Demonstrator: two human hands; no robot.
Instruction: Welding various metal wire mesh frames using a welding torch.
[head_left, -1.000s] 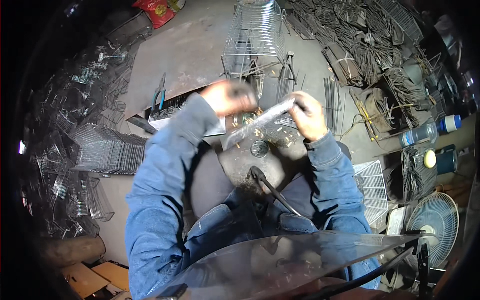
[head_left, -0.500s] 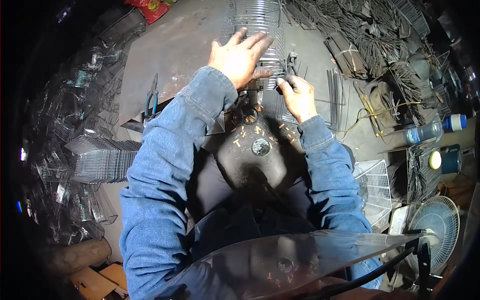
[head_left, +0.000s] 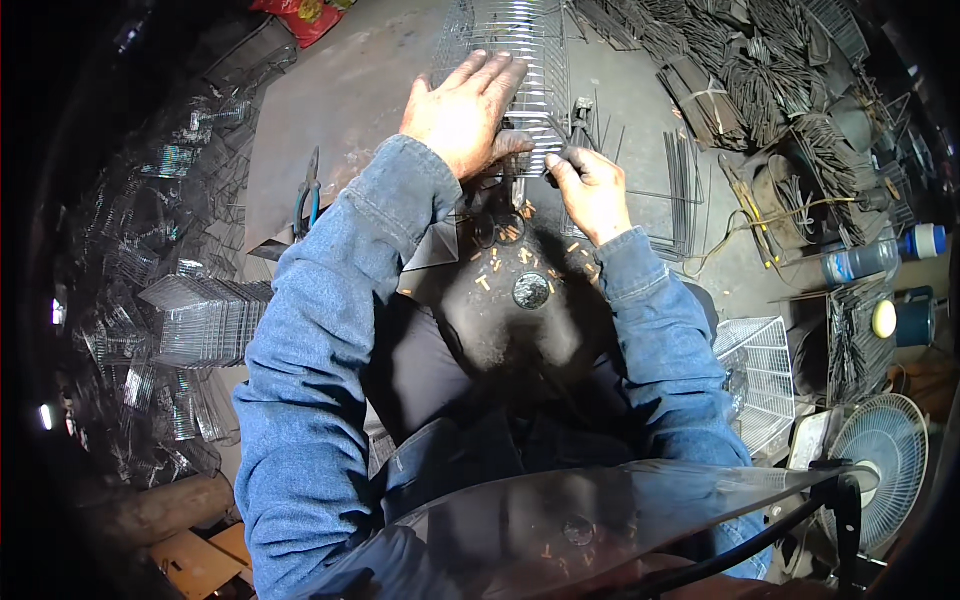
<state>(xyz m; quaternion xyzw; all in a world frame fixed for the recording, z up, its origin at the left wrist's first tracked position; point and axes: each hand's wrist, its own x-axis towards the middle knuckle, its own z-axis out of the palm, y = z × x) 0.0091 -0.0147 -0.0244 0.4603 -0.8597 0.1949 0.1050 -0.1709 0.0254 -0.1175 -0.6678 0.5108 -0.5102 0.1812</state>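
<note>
We list the work area in descending order of size. The metal sheet [head_left: 310, 125] lies flat, left of the left grip. The dark wire bundles [head_left: 745, 70] lie beyond and right of the right grip, probably to keep bulk stock off the central area.

The wire basket [head_left: 537, 85] sits directly under and ahead of both grips. We note the left grip [head_left: 462, 118] spread, its fingers laid across the basket's left side; a broad contact of this kind would steady the wires and limit turning. The right grip [head_left: 595, 195] has thumb and forefinger close together at the basket's near right corner, a placement suited to fine handling. We cannot tell whether a wire is pinched between them.

The nested wire frames [head_left: 205, 325] stand left of and nearer us than the left grip, stacked presumably to save space. The thin rods [head_left: 683, 190] lie just right of the right grip, within easy reach. The blue-handled pliers [head_left: 308, 200] rest left of the left grip, likewise accessible. Between and nearer us than both grips, we find the round piece [head_left: 531, 290], then scattered tan stubs [head_left: 484, 282].
</note>
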